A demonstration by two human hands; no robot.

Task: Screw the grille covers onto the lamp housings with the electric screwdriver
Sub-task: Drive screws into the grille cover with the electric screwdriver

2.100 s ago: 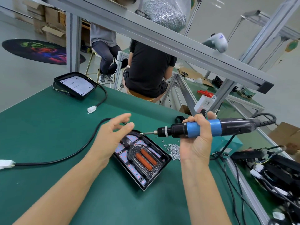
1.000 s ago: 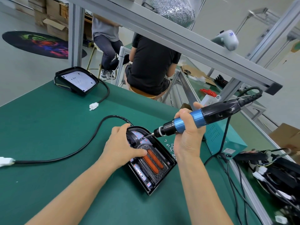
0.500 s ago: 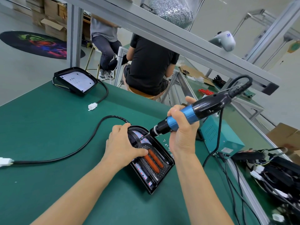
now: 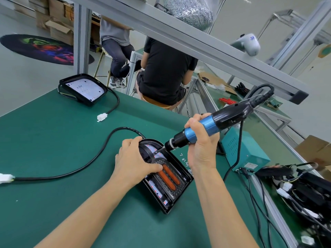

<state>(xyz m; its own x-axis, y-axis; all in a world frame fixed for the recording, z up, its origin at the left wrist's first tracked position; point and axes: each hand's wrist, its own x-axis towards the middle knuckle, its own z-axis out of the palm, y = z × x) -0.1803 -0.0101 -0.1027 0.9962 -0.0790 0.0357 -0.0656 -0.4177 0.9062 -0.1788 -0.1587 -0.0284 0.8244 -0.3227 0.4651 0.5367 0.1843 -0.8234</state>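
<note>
While the left hand (image 4: 133,162) lies over the near lamp housing (image 4: 165,178), fingers curled round its rounded far end and thumb stretched across the grille cover (image 4: 163,173), the right hand (image 4: 201,145) grips the blue barrel of the electric screwdriver (image 4: 211,123). That housing, black and arch-shaped, lies flat on the green bench mat (image 4: 53,158) and serves as the landmark: the grille cover sits inside it, two orange bars (image 4: 169,177) showing through its slots. The screwdriver slants down from above and to the right of the housing, its bit tip touching the cover near the housing's rounded end, just beside the left fingers; whether a screw sits under the tip cannot be told. Loose screws (image 4: 185,161) lie scattered on the mat just to the right of the housing, partly behind the right wrist. Further right stands a teal power supply box (image 4: 245,149), the screwdriver's cord hanging in front of it. A black cable (image 4: 100,154) runs from the housing's far end away to the left and ends in a white connector (image 4: 5,178) at the mat's left edge. Well beyond the housing, at the far left of the mat, a second lamp housing (image 4: 83,89) lies with its white LED panel exposed and its own white plug (image 4: 102,117) nearby. Beyond the bench, two people sit on stools with their backs turned.
</note>
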